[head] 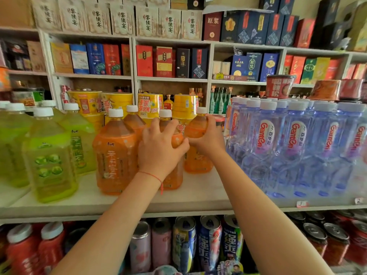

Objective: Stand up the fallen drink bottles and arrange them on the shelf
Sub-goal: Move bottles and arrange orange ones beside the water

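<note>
Head view is showing both hands working among the orange tea bottles on the middle shelf (198,197). The left hand (158,149) is wrapping the shoulder of the front orange bottle (174,175), its fingers (170,126) curled over the top and the thumb pressing in from the right. The right hand (206,139) is gripping the rear orange bottle (196,128) around its sloped shoulder, fingers clamped on the plastic just below the white cap (201,110).

Both bottles are standing with their long axes near vertical, caps pointing up; the rear one is leaning slightly left at the neck, so it is probably being settled onto its base. None of the orange bottles is visibly lying down now, so the step looks like lining up rather than raising.

To do it well, the right hand should be easing the rear bottle down until its base is sitting flat, then sliding it back beside the other orange bottles (117,153), labels facing forward. Holding low on the shoulder, not at the cap, is giving better control of a heavy, full bottle. The pack of water bottles (297,147) is standing just beside the right wrist, so the elbow should be staying clear of it. Green tea bottles (49,155) are standing well to the left.
</note>
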Demonstrator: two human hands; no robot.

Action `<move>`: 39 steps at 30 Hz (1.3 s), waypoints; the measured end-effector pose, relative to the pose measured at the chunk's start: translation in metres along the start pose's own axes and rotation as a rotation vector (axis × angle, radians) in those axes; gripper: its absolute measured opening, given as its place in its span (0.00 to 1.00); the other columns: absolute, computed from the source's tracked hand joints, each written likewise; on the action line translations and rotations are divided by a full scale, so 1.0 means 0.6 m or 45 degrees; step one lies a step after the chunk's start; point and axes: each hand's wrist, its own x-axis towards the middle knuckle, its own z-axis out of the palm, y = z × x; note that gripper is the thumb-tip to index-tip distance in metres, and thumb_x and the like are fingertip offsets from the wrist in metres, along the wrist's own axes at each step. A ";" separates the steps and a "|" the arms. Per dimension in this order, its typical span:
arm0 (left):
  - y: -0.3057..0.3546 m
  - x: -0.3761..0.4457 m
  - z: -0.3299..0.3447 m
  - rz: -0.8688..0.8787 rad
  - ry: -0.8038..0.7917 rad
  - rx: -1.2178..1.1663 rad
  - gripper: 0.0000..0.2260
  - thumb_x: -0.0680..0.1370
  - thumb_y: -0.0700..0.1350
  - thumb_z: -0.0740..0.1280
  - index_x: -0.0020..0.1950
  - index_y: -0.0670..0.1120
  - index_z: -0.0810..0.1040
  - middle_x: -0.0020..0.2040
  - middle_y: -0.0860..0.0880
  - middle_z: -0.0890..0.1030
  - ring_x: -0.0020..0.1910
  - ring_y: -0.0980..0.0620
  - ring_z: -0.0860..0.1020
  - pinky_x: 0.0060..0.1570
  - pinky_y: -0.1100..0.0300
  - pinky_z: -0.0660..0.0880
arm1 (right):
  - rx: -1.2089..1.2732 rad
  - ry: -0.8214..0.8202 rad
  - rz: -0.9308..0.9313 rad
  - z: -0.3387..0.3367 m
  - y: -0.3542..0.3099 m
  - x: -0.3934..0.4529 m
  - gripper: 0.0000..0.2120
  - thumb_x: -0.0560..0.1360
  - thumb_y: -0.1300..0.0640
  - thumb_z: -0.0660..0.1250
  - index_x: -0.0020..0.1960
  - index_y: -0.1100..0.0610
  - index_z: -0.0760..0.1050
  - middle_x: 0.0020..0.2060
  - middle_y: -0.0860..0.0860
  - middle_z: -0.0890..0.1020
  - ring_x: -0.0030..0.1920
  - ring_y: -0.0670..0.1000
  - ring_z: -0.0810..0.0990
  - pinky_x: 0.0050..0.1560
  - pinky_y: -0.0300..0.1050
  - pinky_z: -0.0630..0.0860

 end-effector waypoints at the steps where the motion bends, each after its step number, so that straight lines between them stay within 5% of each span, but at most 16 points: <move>1: -0.001 -0.001 0.000 0.012 0.001 0.011 0.26 0.78 0.64 0.62 0.74 0.56 0.70 0.74 0.41 0.66 0.68 0.37 0.69 0.57 0.46 0.75 | 0.007 -0.004 -0.007 -0.004 0.002 -0.005 0.47 0.67 0.44 0.79 0.77 0.45 0.55 0.69 0.57 0.67 0.66 0.59 0.72 0.53 0.48 0.70; 10: -0.003 0.001 -0.010 0.026 -0.027 0.025 0.26 0.78 0.64 0.63 0.74 0.56 0.70 0.70 0.39 0.69 0.67 0.37 0.70 0.53 0.48 0.76 | 0.099 0.032 -0.113 -0.016 0.023 -0.050 0.53 0.55 0.28 0.73 0.75 0.40 0.57 0.67 0.51 0.73 0.62 0.53 0.76 0.58 0.56 0.80; 18: 0.011 -0.019 -0.057 0.132 -0.049 0.031 0.26 0.76 0.65 0.64 0.72 0.56 0.72 0.61 0.42 0.73 0.58 0.41 0.76 0.42 0.58 0.68 | 0.091 -0.009 -0.074 -0.033 0.019 -0.083 0.40 0.75 0.37 0.68 0.80 0.44 0.53 0.73 0.54 0.67 0.70 0.55 0.69 0.67 0.55 0.72; 21: 0.018 -0.038 -0.067 0.193 -0.002 0.008 0.27 0.75 0.66 0.64 0.71 0.56 0.74 0.57 0.44 0.74 0.54 0.43 0.77 0.40 0.58 0.70 | 0.141 0.294 -0.219 -0.047 -0.003 -0.130 0.24 0.82 0.46 0.61 0.77 0.50 0.62 0.71 0.50 0.69 0.71 0.48 0.67 0.67 0.45 0.68; 23: 0.026 -0.046 -0.072 0.212 0.027 0.015 0.27 0.75 0.67 0.62 0.71 0.57 0.73 0.58 0.44 0.74 0.53 0.43 0.77 0.41 0.56 0.73 | 0.292 0.355 -0.277 -0.056 -0.012 -0.165 0.17 0.82 0.52 0.61 0.71 0.51 0.71 0.64 0.46 0.75 0.63 0.42 0.73 0.59 0.36 0.69; 26: 0.025 -0.037 -0.072 0.161 -0.038 -0.062 0.29 0.75 0.69 0.56 0.74 0.61 0.69 0.63 0.44 0.73 0.59 0.43 0.76 0.46 0.51 0.78 | 0.519 -0.073 -0.206 -0.050 -0.013 -0.191 0.14 0.82 0.51 0.62 0.66 0.50 0.75 0.55 0.42 0.82 0.54 0.37 0.79 0.50 0.32 0.75; 30: 0.007 -0.051 -0.047 0.242 0.028 -0.409 0.24 0.81 0.63 0.54 0.78 0.65 0.58 0.73 0.48 0.70 0.72 0.50 0.68 0.64 0.52 0.74 | 0.588 -0.377 -0.113 -0.025 -0.002 -0.186 0.34 0.73 0.33 0.67 0.73 0.47 0.66 0.60 0.42 0.80 0.58 0.39 0.80 0.56 0.38 0.78; 32: -0.001 -0.070 -0.036 0.077 0.090 -0.883 0.26 0.81 0.59 0.59 0.78 0.64 0.55 0.78 0.51 0.64 0.75 0.55 0.64 0.71 0.57 0.66 | 0.479 -0.396 -0.118 -0.011 0.001 -0.185 0.40 0.68 0.32 0.72 0.73 0.47 0.63 0.61 0.43 0.79 0.59 0.42 0.80 0.59 0.46 0.80; 35: -0.005 -0.083 -0.032 -0.513 -0.101 -1.521 0.26 0.74 0.67 0.62 0.71 0.66 0.66 0.73 0.53 0.72 0.70 0.51 0.72 0.69 0.42 0.71 | 0.394 -0.302 -0.117 0.007 0.001 -0.191 0.41 0.66 0.36 0.76 0.72 0.45 0.62 0.60 0.40 0.79 0.58 0.42 0.79 0.59 0.48 0.80; 39: 0.000 -0.091 -0.029 -0.677 -0.253 -1.642 0.21 0.73 0.72 0.62 0.62 0.67 0.76 0.61 0.54 0.81 0.62 0.50 0.79 0.62 0.41 0.77 | 0.314 -0.087 -0.192 0.008 -0.003 -0.201 0.37 0.66 0.29 0.70 0.70 0.43 0.67 0.58 0.41 0.78 0.57 0.43 0.78 0.58 0.47 0.80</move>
